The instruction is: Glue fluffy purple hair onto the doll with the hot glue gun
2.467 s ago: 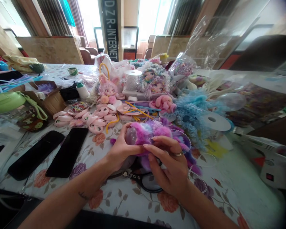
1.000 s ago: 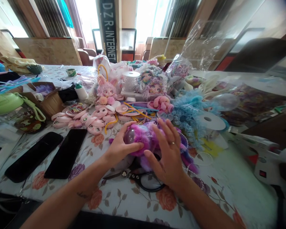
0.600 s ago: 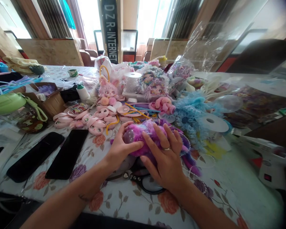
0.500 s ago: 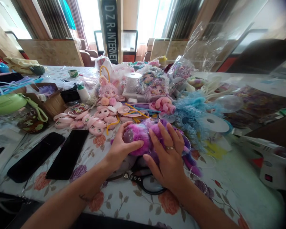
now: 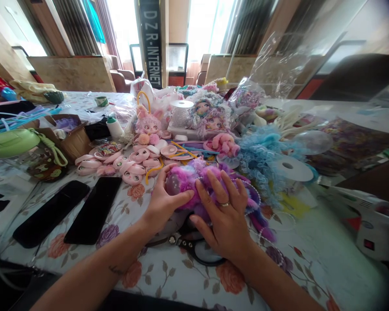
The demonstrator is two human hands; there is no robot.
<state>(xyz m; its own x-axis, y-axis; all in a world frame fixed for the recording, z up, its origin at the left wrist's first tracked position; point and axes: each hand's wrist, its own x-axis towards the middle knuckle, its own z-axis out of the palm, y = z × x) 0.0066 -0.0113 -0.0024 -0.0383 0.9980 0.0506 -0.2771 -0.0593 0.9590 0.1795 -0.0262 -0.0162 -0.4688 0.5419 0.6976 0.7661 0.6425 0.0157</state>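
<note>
A fluffy purple and pink plush piece (image 5: 186, 172) lies on the table in front of me, with a shiny, rounded greyish-purple part at its left end. My left hand (image 5: 164, 196) is wrapped round that end, its thumb pressed on the fur. On the right side of the plush rests my right hand (image 5: 228, 211), fingers stretched and spread, a ring on one of them. A purple furry tail (image 5: 264, 226) and a string of white pearl beads (image 5: 254, 192) trail out to the right. Under my hands is a black loop-shaped item (image 5: 210, 261) with metal studs, partly hidden.
Two black phone-like slabs (image 5: 92, 211) lie to the left. Several pink doll faces (image 5: 132, 173) are heaped ahead, before finished dolls (image 5: 149, 123) and a spool (image 5: 181, 113). Blue ruffled trim (image 5: 257, 151) and a white spool (image 5: 291, 169) sit right, near a glue-gun-like white tool (image 5: 366, 220).
My right hand has shifted slightly left across the plush, its fingers still spread. My left hand keeps its hold. The whole view has moved a little.
</note>
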